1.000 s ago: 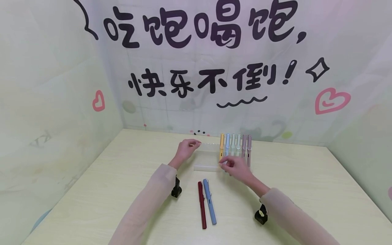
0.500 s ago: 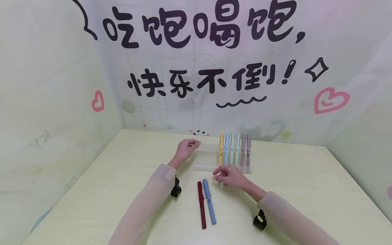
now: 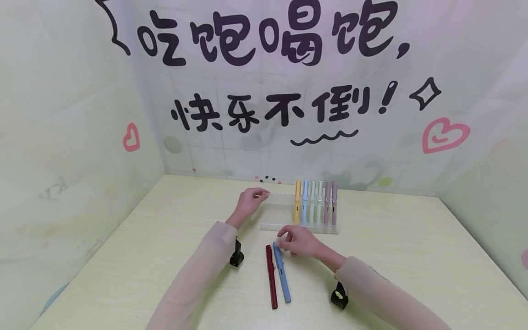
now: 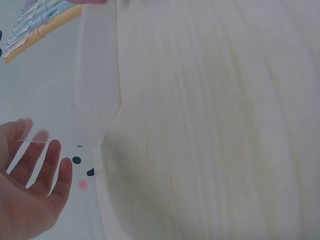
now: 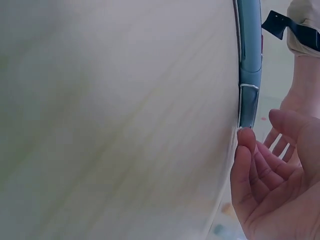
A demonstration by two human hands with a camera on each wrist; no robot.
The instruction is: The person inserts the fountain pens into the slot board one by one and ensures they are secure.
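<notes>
A clear pen stand (image 3: 276,227) stands toward the back of the table, its left part bare. My left hand (image 3: 249,201) pinches the stand's upper left edge; in the left wrist view the thumb and fingers lie on either side of the clear panel. A blue pen (image 3: 282,279) and a dark red pen (image 3: 271,279) lie side by side in front of the stand. My right hand (image 3: 300,240) is at the blue pen's far end. In the right wrist view its bent fingertips meet the pen's end, while the thumb stays apart.
Several pens stand in the right part of the stand: a yellow pen (image 3: 297,201), a light blue one, pale green ones and purple ones (image 3: 334,206). A printed cloth wall (image 3: 231,156) rises behind the table (image 3: 387,243). Each wrist wears a black camera mount (image 3: 237,254).
My right hand has left the yellow pen at the stand and moved toward the front left, to the blue pen's far end. My left hand keeps its place on the stand.
</notes>
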